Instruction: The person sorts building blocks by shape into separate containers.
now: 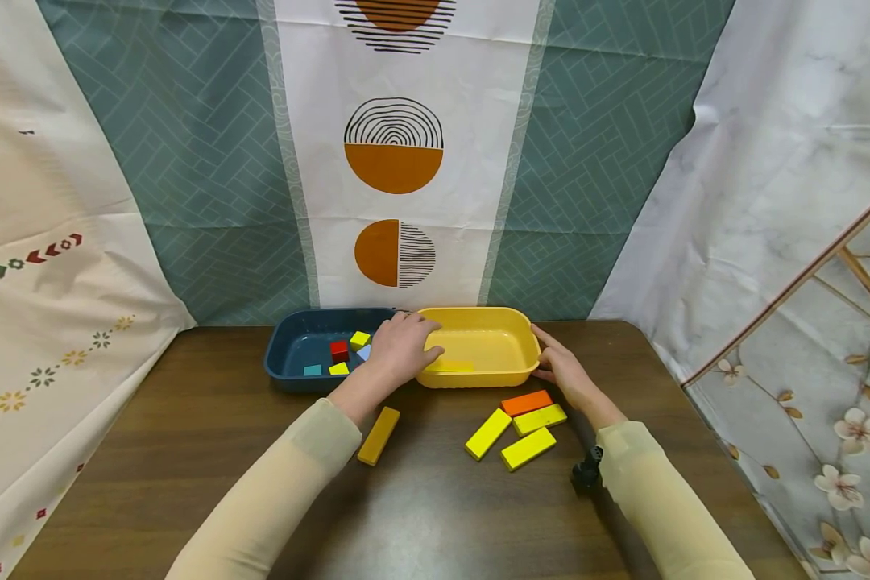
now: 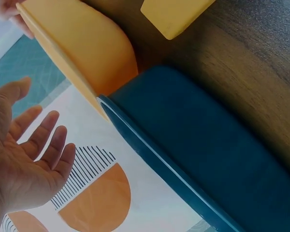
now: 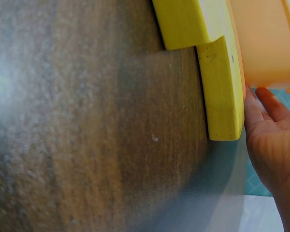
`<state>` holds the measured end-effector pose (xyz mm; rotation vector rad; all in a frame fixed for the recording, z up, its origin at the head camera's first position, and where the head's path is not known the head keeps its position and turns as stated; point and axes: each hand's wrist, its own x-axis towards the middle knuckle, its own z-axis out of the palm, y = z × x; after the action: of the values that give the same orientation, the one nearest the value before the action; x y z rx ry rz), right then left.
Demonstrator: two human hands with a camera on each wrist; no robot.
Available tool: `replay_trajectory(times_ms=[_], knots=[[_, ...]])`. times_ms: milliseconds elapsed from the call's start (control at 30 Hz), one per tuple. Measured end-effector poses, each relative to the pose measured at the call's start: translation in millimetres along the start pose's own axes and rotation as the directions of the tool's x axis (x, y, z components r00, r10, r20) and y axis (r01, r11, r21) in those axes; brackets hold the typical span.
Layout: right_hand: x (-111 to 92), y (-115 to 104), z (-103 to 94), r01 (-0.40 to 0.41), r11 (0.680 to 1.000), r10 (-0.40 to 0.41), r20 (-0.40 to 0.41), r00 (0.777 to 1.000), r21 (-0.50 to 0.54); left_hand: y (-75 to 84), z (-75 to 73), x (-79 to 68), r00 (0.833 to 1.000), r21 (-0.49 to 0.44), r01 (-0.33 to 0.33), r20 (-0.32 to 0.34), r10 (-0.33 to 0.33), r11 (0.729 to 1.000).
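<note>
My left hand [image 1: 400,348] hovers over the place where the dark blue tray [image 1: 279,379] meets the yellow tray [image 1: 529,354]. Its fingers are spread and relaxed, with nothing in them; the left wrist view shows the bare palm. At the yellow tray's right end, my right hand [image 1: 564,372] touches the outer wall with extended fingers. A flat yellow piece [image 1: 451,366] lies inside the yellow tray. Small blocks sit in the blue tray, among them a red cube [image 1: 339,351], a yellow block [image 1: 360,339] and a teal block [image 1: 312,370]. My left hand partly covers that tray.
In front of the yellow tray lie an orange block [image 1: 527,403] and several yellow blocks [image 1: 528,449]. A mustard-coloured block [image 1: 379,436] rests near my left forearm. Patterned cloth [image 1: 580,161] hangs behind the wooden table [image 1: 420,515].
</note>
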<state>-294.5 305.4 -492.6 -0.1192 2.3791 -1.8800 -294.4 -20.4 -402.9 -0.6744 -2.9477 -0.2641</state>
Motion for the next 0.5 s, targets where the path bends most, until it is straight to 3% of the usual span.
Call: replay_trajectory(times_ms=[500], knots=[[-0.6, -0.8, 0.9, -0.004, 1.000, 0.005, -0.004, 1.000, 0.004, 10.8, -12.2, -11.3, 0.998, -0.058, -0.044, -0.053, 0.040, 0.997]])
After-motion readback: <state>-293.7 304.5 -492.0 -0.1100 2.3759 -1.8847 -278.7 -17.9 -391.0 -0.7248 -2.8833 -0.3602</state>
